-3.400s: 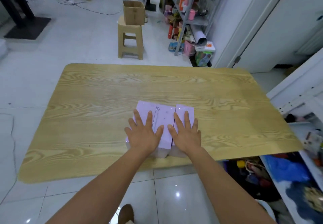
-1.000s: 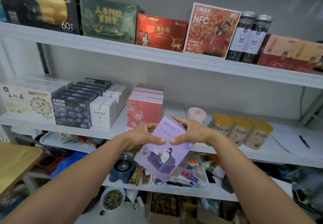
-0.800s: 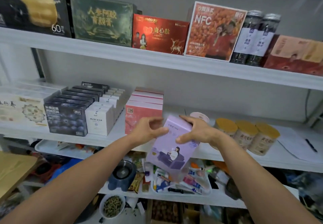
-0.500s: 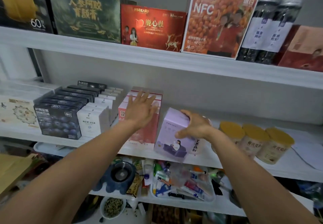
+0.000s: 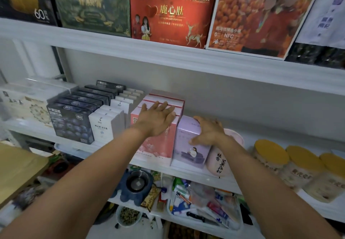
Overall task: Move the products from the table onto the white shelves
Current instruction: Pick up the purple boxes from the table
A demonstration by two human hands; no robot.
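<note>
On the middle white shelf (image 5: pixel 188 172), my right hand (image 5: pixel 209 132) is clawed over the top right corner of the lilac box (image 5: pixel 190 153), fingers curved across its top and thumb against its front face, a loose hold. The left hand (image 5: pixel 156 119) lies flat and open on the stack of pink boxes (image 5: pixel 155 145) just beside it, fingers straight, gripping nothing.

The lilac box stands upright near the shelf's front lip, touching the pink boxes on one side and the pink tub (image 5: pixel 218 162) on the other. That tight slot is my worry. If I shove the box back at an angle, I judge it could drag the tub, which looks tilted, towards the yellow-lidded jars (image 5: pixel 270 151) or off the lip. If I let go with the base too close to the edge, the box may tip forward and drop. Leaning on the pink stack could also skew its top box.

Below, a clear tray (image 5: pixel 240 220) holds a jumble of tubes, sachets and a dark-handled tool. A steel bowl (image 5: pixel 138 182) sits in a blue holder, and I cannot tell if anything is in it. A small white bowl (image 5: pixel 128 216) holds dried greenish bits. The tub and the jars are lidded, so I cannot tell what is in them.
</note>
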